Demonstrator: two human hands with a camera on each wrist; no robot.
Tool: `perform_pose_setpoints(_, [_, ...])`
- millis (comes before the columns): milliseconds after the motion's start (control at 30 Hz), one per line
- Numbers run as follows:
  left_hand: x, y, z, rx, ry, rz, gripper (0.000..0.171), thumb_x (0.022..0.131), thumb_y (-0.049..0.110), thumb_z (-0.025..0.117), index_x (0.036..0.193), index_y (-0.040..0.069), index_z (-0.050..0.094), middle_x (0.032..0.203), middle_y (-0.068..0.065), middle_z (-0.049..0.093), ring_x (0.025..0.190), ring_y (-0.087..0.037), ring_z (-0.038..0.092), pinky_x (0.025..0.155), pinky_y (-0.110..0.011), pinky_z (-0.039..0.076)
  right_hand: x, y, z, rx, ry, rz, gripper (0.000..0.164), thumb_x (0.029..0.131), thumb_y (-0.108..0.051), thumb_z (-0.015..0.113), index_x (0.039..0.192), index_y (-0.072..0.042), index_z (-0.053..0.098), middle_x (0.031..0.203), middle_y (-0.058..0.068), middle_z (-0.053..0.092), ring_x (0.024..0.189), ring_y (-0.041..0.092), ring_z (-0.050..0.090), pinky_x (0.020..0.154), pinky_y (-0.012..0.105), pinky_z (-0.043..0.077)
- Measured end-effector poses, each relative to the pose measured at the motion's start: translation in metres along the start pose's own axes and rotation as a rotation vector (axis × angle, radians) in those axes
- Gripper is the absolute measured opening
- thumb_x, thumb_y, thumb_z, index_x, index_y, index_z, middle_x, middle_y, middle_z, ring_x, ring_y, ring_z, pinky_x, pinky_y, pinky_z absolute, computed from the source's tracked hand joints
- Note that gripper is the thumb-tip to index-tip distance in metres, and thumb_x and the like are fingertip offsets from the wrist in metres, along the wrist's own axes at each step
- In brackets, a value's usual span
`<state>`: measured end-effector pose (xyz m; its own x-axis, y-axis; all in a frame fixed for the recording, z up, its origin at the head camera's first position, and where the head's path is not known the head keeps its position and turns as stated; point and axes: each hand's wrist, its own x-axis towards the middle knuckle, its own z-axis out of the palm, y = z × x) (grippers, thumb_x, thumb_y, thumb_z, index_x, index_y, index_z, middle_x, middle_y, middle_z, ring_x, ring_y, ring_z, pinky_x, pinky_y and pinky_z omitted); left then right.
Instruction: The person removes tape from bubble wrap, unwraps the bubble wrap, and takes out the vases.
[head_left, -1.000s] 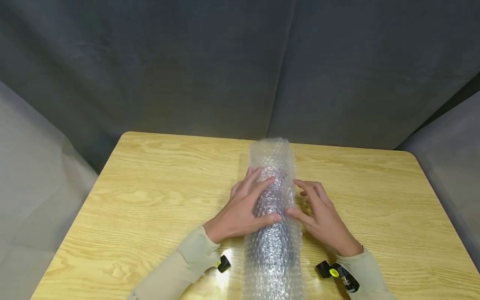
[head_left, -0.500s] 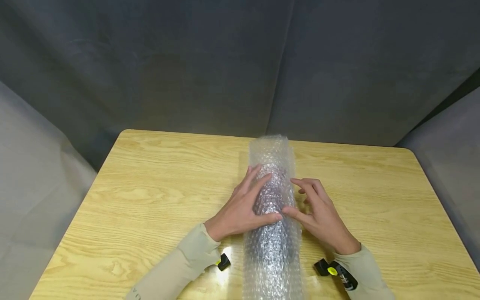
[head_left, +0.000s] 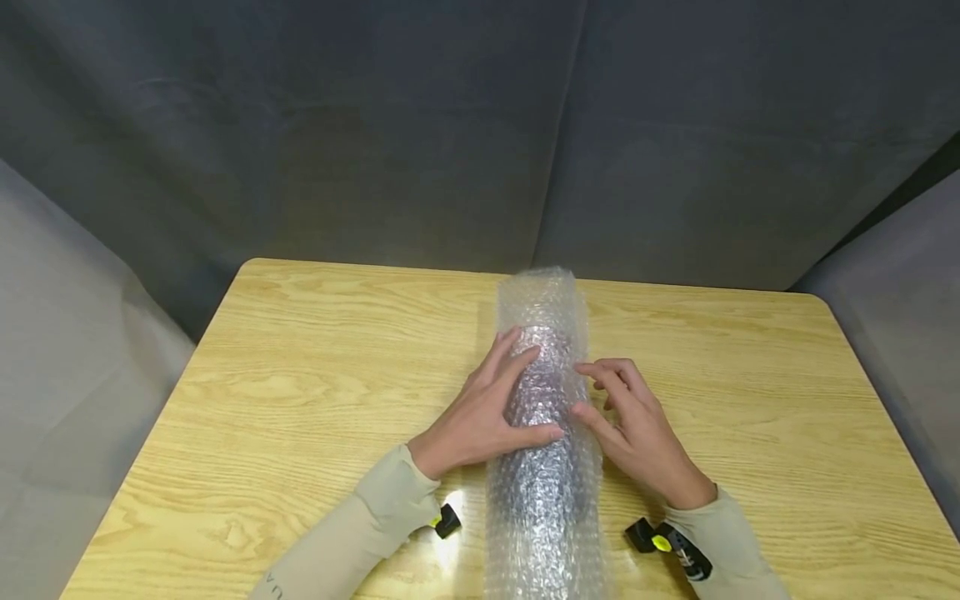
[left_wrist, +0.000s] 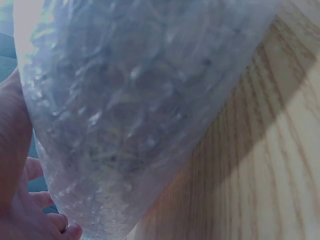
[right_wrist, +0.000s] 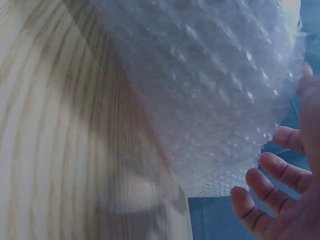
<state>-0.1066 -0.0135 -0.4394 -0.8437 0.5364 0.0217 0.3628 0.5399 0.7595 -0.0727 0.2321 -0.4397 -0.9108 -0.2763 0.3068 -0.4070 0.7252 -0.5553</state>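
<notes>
A long bundle in bubble wrap (head_left: 543, 500) lies on the table, running from the front edge of the head view toward the far edge. Something darker shows faintly inside; its kind cannot be made out. My left hand (head_left: 476, 417) rests on the bundle's left side, fingers spread and thumb laid across the top. At the right side is my right hand (head_left: 641, 437), its thumb and index fingertip at the wrap, the fingers loosely bent. In the right wrist view the other fingers (right_wrist: 282, 172) stand off the wrap. The left wrist view shows fingers (left_wrist: 40, 199) along the wrap's far side.
The wooden table (head_left: 285, 400) has bare surface on both sides of the bundle. A dark grey curtain (head_left: 390, 142) hangs behind it, and pale cloth (head_left: 67, 375) hangs at the sides. Each wrist bears a small black camera (head_left: 447, 522).
My right hand has shifted slightly left, and its thumb has moved a little along the wrap. The left hand stays nearly in place on the bundle. The head view has tilted slightly.
</notes>
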Motion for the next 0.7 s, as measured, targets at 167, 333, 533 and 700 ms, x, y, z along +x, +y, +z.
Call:
perform_pose_setpoints(167, [-0.0007,-0.0016,-0.0008,-0.004,-0.003,0.001,0.105,0.083,0.07,0.073,0.166,0.038,0.016,0.176,0.014,-0.011,0.165,-0.023,-0.002,0.121,-0.071,0.028,0.0001,-0.0025,-0.0004,-0.011,0.008,-0.009,0.038,0.101,-0.017,0.066,0.14,-0.017,0.062,0.132,0.006,0.056,0.104,0.019,0.059,0.079,0.034,0.056])
perform_pose_setpoints(333, [-0.0025,-0.0018,-0.0029,-0.028,-0.009,-0.011,0.107,0.081,0.069,0.076,0.165,0.04,0.016,0.175,0.018,-0.013,0.165,-0.028,0.006,0.12,-0.07,0.032,-0.0001,-0.0032,0.0011,-0.018,-0.006,-0.01,0.047,0.095,-0.021,0.075,0.14,-0.017,0.061,0.136,0.005,0.055,0.105,0.019,0.059,0.08,0.035,0.057])
perform_pose_setpoints(533, [-0.0025,-0.0015,-0.0027,-0.032,-0.009,-0.009,0.106,0.082,0.067,0.077,0.165,0.038,0.018,0.175,0.017,-0.012,0.164,-0.03,0.011,0.121,-0.068,0.034,-0.0005,-0.0015,0.0028,-0.022,0.008,-0.021,0.047,0.092,-0.022,0.079,0.136,-0.013,0.065,0.133,0.005,0.057,0.098,0.017,0.059,0.079,0.034,0.058])
perform_pose_setpoints(700, [-0.0017,-0.0011,-0.002,-0.035,-0.007,-0.016,0.107,0.081,0.068,0.077,0.165,0.037,0.02,0.175,0.018,-0.011,0.164,-0.03,0.013,0.12,-0.068,0.034,-0.0003,-0.0005,0.0034,-0.015,0.011,-0.019,0.045,0.091,-0.022,0.08,0.134,-0.014,0.067,0.132,0.005,0.057,0.098,0.016,0.06,0.078,0.034,0.059])
